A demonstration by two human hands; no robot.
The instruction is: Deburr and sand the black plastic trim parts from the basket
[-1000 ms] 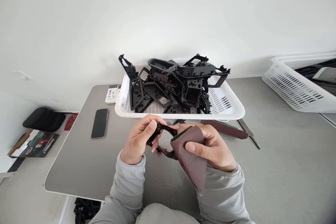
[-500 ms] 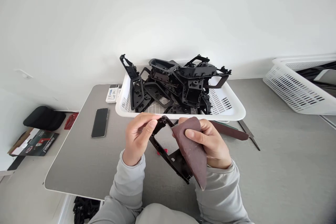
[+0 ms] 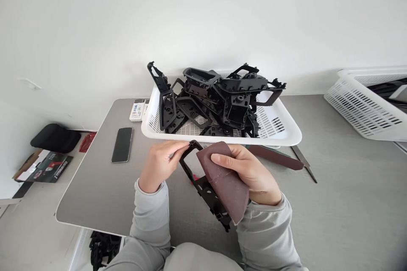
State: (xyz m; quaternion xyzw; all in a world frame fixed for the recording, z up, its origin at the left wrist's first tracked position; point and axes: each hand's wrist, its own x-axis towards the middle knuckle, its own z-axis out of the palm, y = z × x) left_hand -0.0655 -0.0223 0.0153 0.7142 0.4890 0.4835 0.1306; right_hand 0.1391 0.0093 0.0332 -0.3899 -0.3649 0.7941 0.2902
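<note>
My left hand (image 3: 159, 165) pinches the upper left end of a black plastic frame (image 3: 206, 194) with a large opening. In my right hand (image 3: 254, 173) is a folded piece of brown sandpaper (image 3: 224, 178), with the thumb on top of it. The sandpaper lies over the right side of the frame and hides part of it. Whether my right fingers also touch the frame underneath cannot be seen. Under the frame, a small red thing (image 3: 194, 178) shows partly on the table.
Behind my hands a white basket (image 3: 219, 139) holds several black plastic parts. Another white basket (image 3: 365, 106) stands at the right. A brown strip (image 3: 276, 157) and a file (image 3: 303, 163) lie right of my hands. On the left are a phone (image 3: 122, 145) and a small white box (image 3: 137, 111).
My left hand has moved slightly left and turned, with the frame's end in it. The sandpaper has shifted left across the frame, and the frame has tilted. The view has moved a little.
</note>
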